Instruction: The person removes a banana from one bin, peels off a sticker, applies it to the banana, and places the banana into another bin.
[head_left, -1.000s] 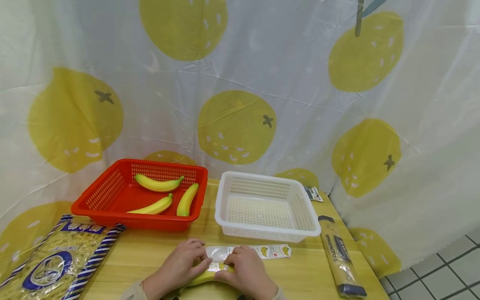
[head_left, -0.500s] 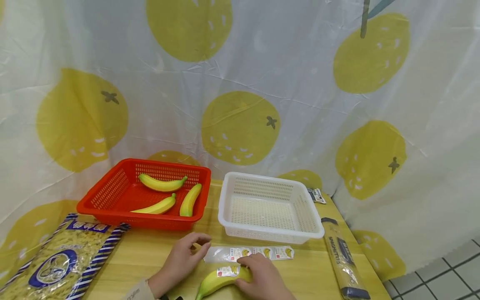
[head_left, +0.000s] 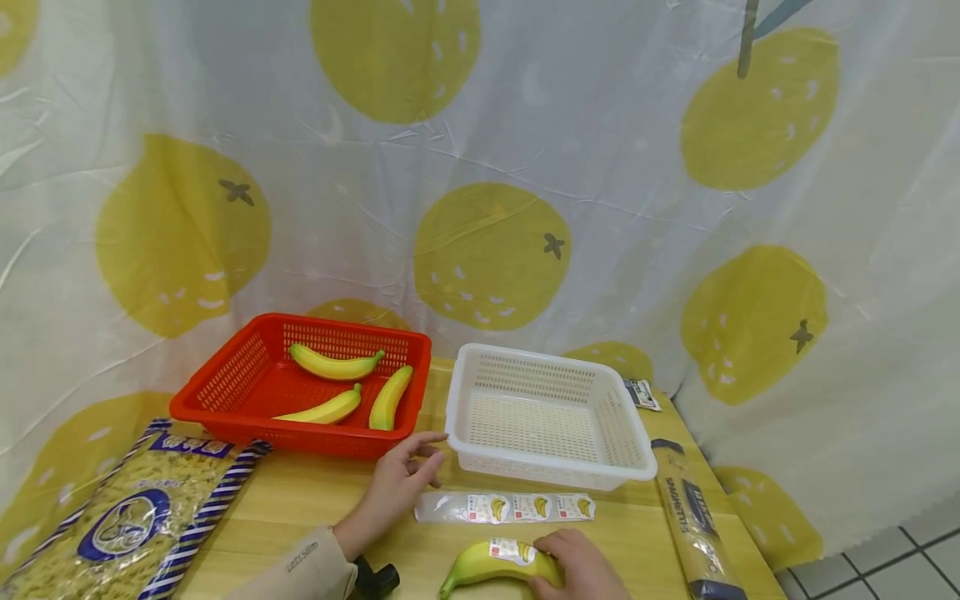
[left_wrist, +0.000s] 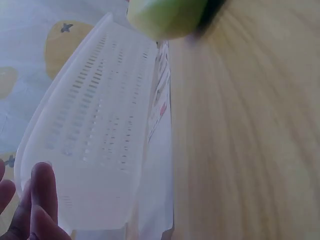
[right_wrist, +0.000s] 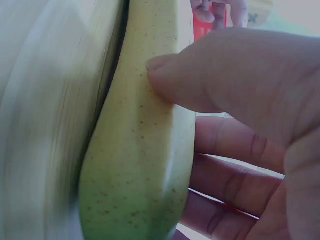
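Yellow banana (head_left: 480,565), near edge of the worktop (head_left: 300,500). The grip of the right hand (head_left: 581,571) clasps one end between thumb and fingers, presumably to leave uncovered the sticker (head_left: 512,550) on its upper face. The left hand (head_left: 397,483), loosely bent, holds nothing; its fingertips lie at the corner of the white perforated basket (head_left: 555,362), contact indeterminable. Between banana and basket lies a sticker strip (head_left: 444,508), probably laid flat for easy access; the basket's raised near wall stands beyond. Three further bananas (head_left: 337,367) occupy the red basket (head_left: 300,429). Flanking: pasta bag (head_left: 135,517), left; spaghetti packet (head_left: 690,525), right.
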